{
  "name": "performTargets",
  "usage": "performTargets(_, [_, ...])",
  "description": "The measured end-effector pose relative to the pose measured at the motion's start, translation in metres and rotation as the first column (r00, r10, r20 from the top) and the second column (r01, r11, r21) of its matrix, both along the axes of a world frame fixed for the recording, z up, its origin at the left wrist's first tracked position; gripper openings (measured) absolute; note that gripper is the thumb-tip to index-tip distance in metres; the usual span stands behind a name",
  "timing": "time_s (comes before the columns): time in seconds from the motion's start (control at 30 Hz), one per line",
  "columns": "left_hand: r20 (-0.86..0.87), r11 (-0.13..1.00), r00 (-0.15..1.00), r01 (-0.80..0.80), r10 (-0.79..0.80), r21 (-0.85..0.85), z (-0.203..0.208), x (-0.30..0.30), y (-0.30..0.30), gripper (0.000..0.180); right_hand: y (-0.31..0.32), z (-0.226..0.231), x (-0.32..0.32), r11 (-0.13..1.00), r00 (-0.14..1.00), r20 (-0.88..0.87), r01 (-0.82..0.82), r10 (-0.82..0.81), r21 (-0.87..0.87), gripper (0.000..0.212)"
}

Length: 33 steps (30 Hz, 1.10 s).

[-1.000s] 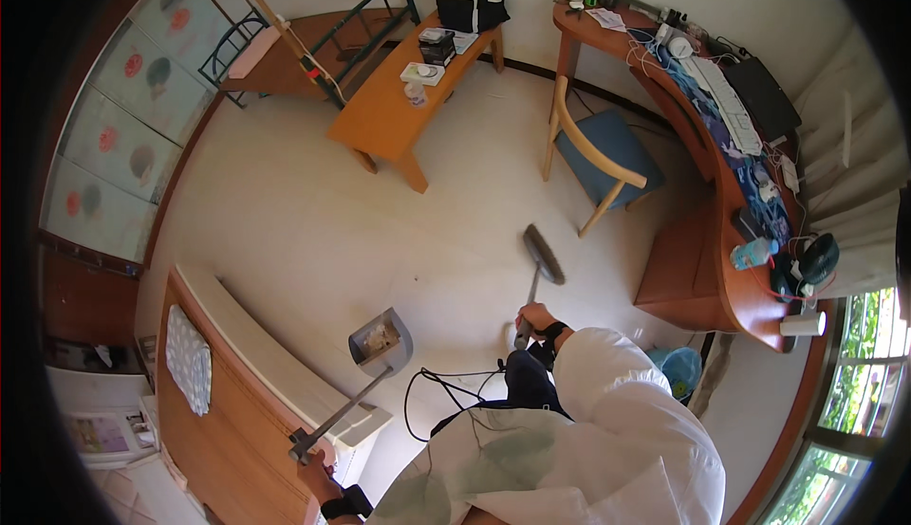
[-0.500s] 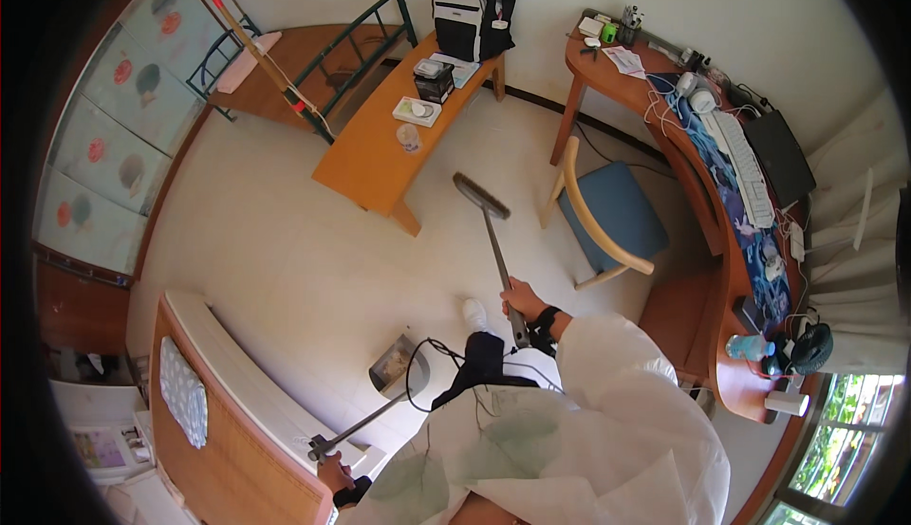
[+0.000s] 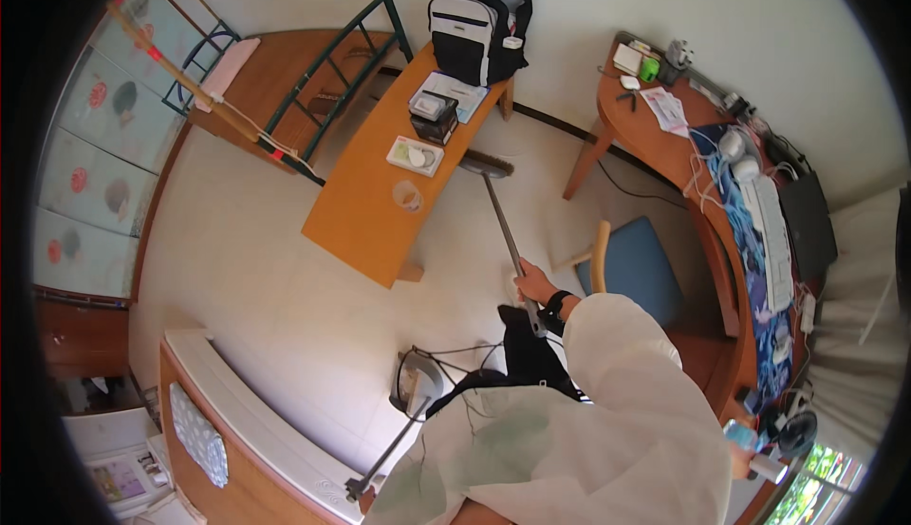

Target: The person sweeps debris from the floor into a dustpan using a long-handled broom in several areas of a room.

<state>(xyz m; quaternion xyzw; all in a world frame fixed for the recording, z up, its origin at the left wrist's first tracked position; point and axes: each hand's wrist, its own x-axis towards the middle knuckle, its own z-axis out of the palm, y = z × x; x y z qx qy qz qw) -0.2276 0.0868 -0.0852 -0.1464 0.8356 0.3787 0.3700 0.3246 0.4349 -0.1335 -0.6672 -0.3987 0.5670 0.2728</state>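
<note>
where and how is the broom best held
The broom is probably best gripped near the upper end of its thin handle, from the right: it runs back toward the camera from the brush head, and the right hand wraps it there.

The right hand [image 3: 536,284] is wrapped around the handle of the broom [image 3: 501,217], just up from its near end, fingers curled over it and the back of the hand turned upward. The right wrist [image 3: 558,309], with a black band, sits just right of the handle, roughly in line with the hand. The right arm [image 3: 626,359], in a loose pale sleeve, reaches forward from the right of the broom's near end. The left hand [image 3: 368,500] is in a grip, nearer the body and well apart to the left of the broom; only a sliver shows. Clothing hides the left forearm.
</note>
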Motion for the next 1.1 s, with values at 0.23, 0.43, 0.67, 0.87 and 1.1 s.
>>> performTargets(0.23, [-0.044,0.994,0.998,-0.046,0.042,-0.104,0.038,0.075,0.139,0.017,0.17,-0.049,0.072,0.985,0.975,0.152,-0.153,0.164,-0.082,0.061])
performTargets(0.43, [-0.042,0.976,0.998,-0.064,0.056,-0.208,0.05,0.138,0.244,0.018,0.319,-0.099,0.116,0.962,0.943,0.215,-0.222,0.253,-0.159,0.06])
performTargets(0.67, [-0.047,0.952,0.995,-0.093,0.082,-0.293,0.056,0.172,0.304,0.019,0.46,-0.179,0.143,0.959,0.93,0.268,-0.2,0.251,-0.203,0.056])
performTargets(0.87, [-0.054,0.93,0.996,-0.086,0.072,-0.358,0.062,0.18,0.324,0.02,0.448,-0.239,0.138,0.92,0.774,0.501,-0.29,0.387,-0.264,0.056])
performTargets(1.1, [-0.01,0.939,0.997,-0.072,0.072,-0.337,0.054,0.17,0.338,0.021,0.364,-0.118,0.163,0.928,0.95,0.153,-0.216,0.271,-0.303,0.058])
